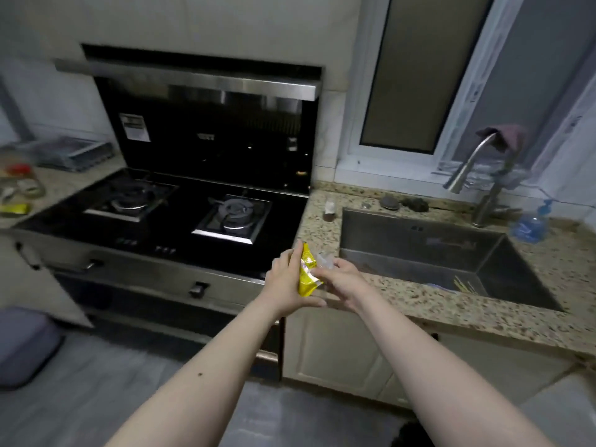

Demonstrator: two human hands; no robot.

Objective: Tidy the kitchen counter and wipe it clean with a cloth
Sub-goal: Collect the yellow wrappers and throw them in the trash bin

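My left hand [287, 282] grips a yellow packet [306, 272], held upright over the front edge of the speckled granite counter [419, 295] between stove and sink. My right hand [343, 279] is against the packet's right side, its fingers closed on a small clear wrapper [324, 261]. A pinkish cloth [503, 135] hangs over the top of the tap [474, 162] behind the sink. On the left stretch of counter [64, 185] lie another yellow packet [14, 208] and blurred small items.
A black two-burner gas stove [167, 214] fills the middle. The steel sink [451, 256] is to the right, with yellow sticks [462, 283] inside. Behind the sink sit a small jar [329, 209], dark scrubbers [403, 203] and a blue bottle [532, 225]. A clear container [74, 151] stands far left.
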